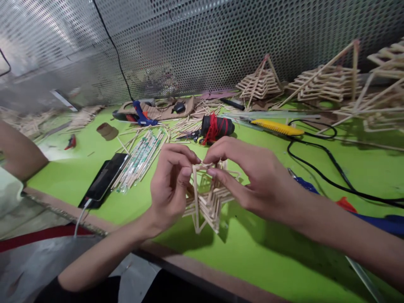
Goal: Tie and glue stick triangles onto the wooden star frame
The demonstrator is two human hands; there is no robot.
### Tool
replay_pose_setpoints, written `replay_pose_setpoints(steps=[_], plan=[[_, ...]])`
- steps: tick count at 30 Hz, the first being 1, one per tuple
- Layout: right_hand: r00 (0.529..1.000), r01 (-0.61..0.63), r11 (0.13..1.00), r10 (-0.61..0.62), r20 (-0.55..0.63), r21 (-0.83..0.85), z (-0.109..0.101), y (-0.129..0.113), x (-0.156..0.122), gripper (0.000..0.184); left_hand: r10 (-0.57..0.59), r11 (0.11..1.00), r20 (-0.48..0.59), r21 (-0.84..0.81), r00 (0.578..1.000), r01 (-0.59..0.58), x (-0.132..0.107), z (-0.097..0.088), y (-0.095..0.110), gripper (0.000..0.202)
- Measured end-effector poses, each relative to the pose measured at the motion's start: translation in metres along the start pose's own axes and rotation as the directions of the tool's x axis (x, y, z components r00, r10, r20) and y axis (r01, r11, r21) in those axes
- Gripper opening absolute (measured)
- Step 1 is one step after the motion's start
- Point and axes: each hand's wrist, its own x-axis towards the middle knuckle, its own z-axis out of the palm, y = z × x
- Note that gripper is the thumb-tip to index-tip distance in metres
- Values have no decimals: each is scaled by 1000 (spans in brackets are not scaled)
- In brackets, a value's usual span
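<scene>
A small star-shaped frame of layered thin wooden sticks (211,207) stands on the green tabletop (261,256) in front of me. My left hand (169,185) is closed at its upper left, thumb and fingertips pinching near the top corner. From the other side my right hand (252,179) pinches the top of the same frame, thumb and forefinger together. The fingertips of both hands nearly meet over a short pale piece there, too small to make out. Part of the frame is hidden behind my fingers.
Behind my hands lie a black spool with red string (217,128), scissors (190,135), a yellow cutter (279,127) and a blue glue gun (142,114). Left are a phone (109,179) and wrapped sticks (139,162). Another person's arm (22,151) rests far left. Black cord (328,153) loops right.
</scene>
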Motion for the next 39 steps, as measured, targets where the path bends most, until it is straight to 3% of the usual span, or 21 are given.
replay_pose_setpoints(steps=[5, 11, 18, 22, 28, 33, 39], plan=[[998, 30, 998, -33, 61, 46, 3, 0, -4, 13, 14, 999, 16, -53, 1000, -13, 1, -1, -4, 12], [987, 28, 1000, -28, 159, 1, 3, 1, -6, 20, 95, 995, 69, 12, 993, -97, 1, -7, -13, 15], [989, 13, 999, -19, 145, 41, 7, 3, -5, 22, 207, 949, 235, 187, 950, -253, 15, -21, -6, 16], [992, 21, 997, -30, 124, 70, 6, 5, -5, 20, 234, 920, 272, 248, 933, -303, 20, -24, -4, 19], [996, -51, 996, 45, 82, 71, 4, -5, 0, 8, 234, 929, 293, 214, 927, -302, 19, -26, -5, 17], [997, -78, 990, 81, -18, 119, 11, -12, 7, 14, 212, 939, 376, 176, 902, -294, 24, -33, -3, 11], [985, -170, 967, 166, 39, 188, 11, -9, 13, 16, 100, 970, 492, 147, 865, -196, 37, -45, 1, 19]])
